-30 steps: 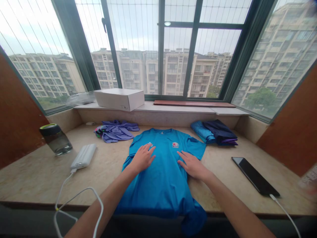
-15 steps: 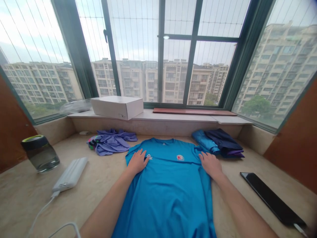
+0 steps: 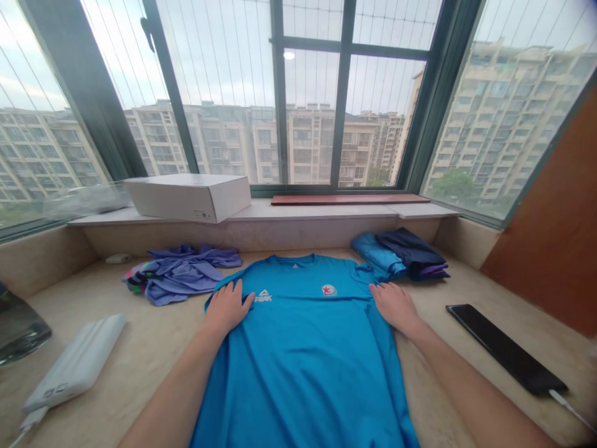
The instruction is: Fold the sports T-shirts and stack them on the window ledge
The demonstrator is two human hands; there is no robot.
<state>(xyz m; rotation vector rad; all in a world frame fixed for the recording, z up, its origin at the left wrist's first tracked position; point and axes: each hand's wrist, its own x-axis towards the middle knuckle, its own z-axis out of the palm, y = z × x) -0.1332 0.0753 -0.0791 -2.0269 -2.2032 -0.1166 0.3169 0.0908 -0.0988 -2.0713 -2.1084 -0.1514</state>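
A blue T-shirt (image 3: 298, 348) lies front side up before me, its neckline toward the window. A white logo and a small round red-and-white badge show on its chest. On the shirt's left shoulder area rests my left hand (image 3: 229, 306), fingers stretched over the cloth and thumb apart. My right hand (image 3: 395, 305) lies at the opposite side, by the sleeve, with fingers extended on the fabric. Both hands touch the shirt; neither visibly grips it. The shirt's lower hem runs out of view at the bottom.
A crumpled purple garment (image 3: 181, 270) lies back left; folded dark and blue clothes (image 3: 405, 252) are back right. Left are a white power bank (image 3: 77, 361) and a dark bottle (image 3: 18, 326). A phone (image 3: 504, 348) with a cable lies right. A white box (image 3: 186, 198) sits on the windowsill.
My view has shifted right and closer. My left hand has moved outward to the left, and the shirt's chest is spread wider, exposing the whole white logo. My right hand stays by the sleeve.
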